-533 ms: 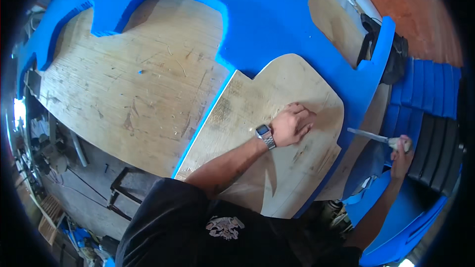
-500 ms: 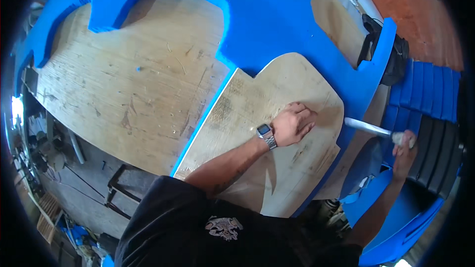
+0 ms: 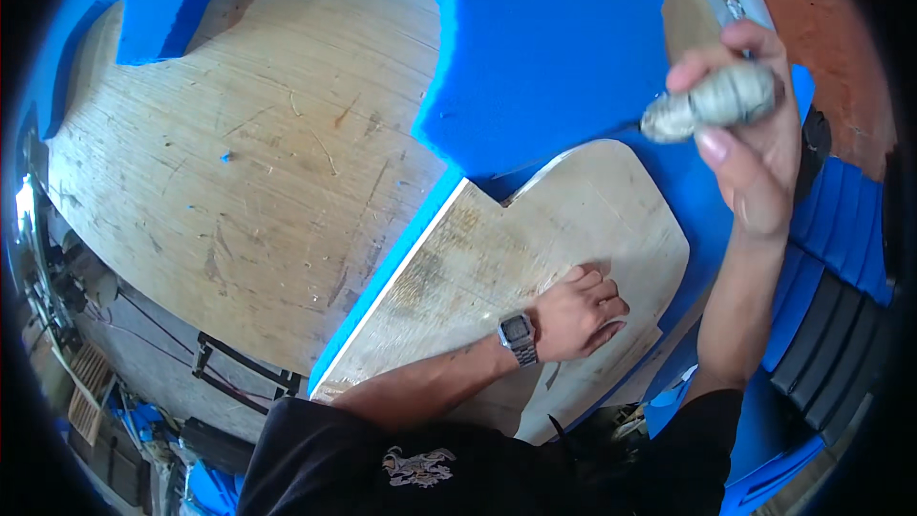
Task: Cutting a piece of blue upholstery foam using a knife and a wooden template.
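My left hand, with a watch on its wrist, presses in a loose fist on a pale wooden template; nothing shows in its fingers. The template lies on a thick sheet of blue foam. At the upper right, my right hand grips a long-bladed knife by its wrapped, greyish handle. The thin blade is seen almost edge-on, running left from the handle along the template's far edge towards its notch. Whether the blade is in the foam is hard to tell.
The foam, with curved cut-outs, lies on a large wooden tabletop holding small blue scraps. Blue and black ribbed padded pieces stand at the right. A dark metal frame is below the table's left edge.
My right hand has brought the knife up from the lower right and across to the template's far edge. My left hand stays on the template, while the whole view has shifted.
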Available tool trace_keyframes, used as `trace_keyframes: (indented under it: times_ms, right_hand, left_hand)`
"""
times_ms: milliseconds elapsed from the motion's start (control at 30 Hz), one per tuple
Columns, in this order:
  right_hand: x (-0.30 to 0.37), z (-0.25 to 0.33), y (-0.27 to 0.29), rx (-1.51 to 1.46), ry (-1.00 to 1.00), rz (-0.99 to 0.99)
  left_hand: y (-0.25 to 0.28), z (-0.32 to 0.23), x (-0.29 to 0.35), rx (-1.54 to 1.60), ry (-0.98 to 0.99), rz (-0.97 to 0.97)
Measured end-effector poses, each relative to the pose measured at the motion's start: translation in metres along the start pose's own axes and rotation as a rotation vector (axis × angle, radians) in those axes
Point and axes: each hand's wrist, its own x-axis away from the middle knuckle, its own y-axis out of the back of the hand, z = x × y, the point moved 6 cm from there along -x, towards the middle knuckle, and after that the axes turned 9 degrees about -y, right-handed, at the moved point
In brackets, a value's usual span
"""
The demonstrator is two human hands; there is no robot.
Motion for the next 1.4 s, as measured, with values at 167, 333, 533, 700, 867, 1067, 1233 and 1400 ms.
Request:
trace_keyframes:
  times_ms: [167, 333, 533, 700, 867, 1067, 1233, 1400]
  right_hand:
    - [-0.04, -0.016, -0.008, -0.233, -0.051, 0.106]
    - [-0.053, -0.046, -0.001, -0.304, -0.076, 0.08]
    - [-0.072, -0.046, -0.033, -0.375, -0.092, 0.07]
    - [-0.085, -0.02, -0.077, -0.419, -0.076, 0.096]
    - [-0.099, -0.002, -0.11, -0.449, -0.076, 0.127]
    - [-0.099, 0.016, -0.138, -0.5, -0.074, 0.156]
    - [-0.095, 0.025, -0.126, -0.54, -0.065, 0.204]
    - [-0.096, 0.026, -0.111, -0.592, -0.093, 0.325]
  left_hand:
    - [-0.004, 0.016, -0.015, -0.043, -0.002, 0.035]
    - [-0.015, 0.022, -0.019, -0.05, -0.019, 0.052]
    - [-0.013, 0.021, -0.016, -0.041, -0.018, 0.028]
    - [-0.002, 0.015, -0.007, -0.041, -0.031, 0.006]
    - [0.007, 0.01, 0.004, -0.036, -0.044, 0.016]
    - [0.018, 0.005, 0.013, -0.047, -0.033, 0.042]
    - [0.018, 0.003, 0.018, -0.053, -0.017, 0.037]
    - [0.019, 0.002, 0.016, -0.025, -0.038, 0.004]
